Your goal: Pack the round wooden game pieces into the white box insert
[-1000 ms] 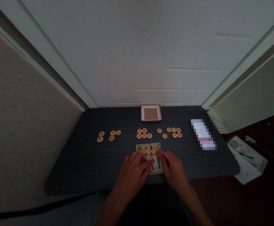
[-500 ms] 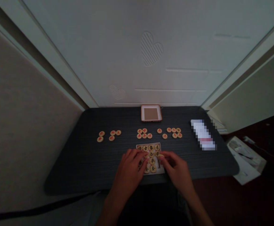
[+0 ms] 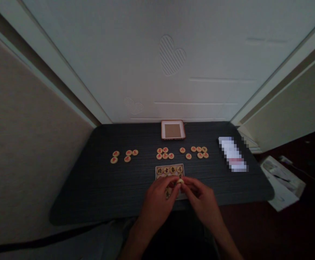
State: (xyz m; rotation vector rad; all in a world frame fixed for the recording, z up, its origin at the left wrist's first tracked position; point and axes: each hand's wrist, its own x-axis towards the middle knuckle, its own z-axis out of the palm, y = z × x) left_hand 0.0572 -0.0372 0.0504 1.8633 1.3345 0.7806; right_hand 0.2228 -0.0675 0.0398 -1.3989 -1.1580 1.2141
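A small white tray (image 3: 157, 168) of round wooden chess pieces with black characters lies near the front edge of the dark table (image 3: 100, 187). Both hands hover over its near half. My left hand (image 3: 159, 195) and my right hand (image 3: 200, 196) meet at the fingertips, pinching one pale round piece (image 3: 180, 181) between them. The row of black-marked pieces (image 3: 169, 169) at the tray's far end stays visible; the near part is hidden by my fingers.
Red-marked pieces lie in loose groups across the table: left (image 3: 123, 156), middle (image 3: 165, 153) and right (image 3: 197, 152). A square box lid (image 3: 173, 130) sits at the back edge by the white wall. A blurred white packet (image 3: 232, 154) lies at right; papers (image 3: 283, 182) on the floor.
My right hand lifted one piece from the tray's right side and brought it to the middle. My left hand shifted right to meet it at the fingertips.
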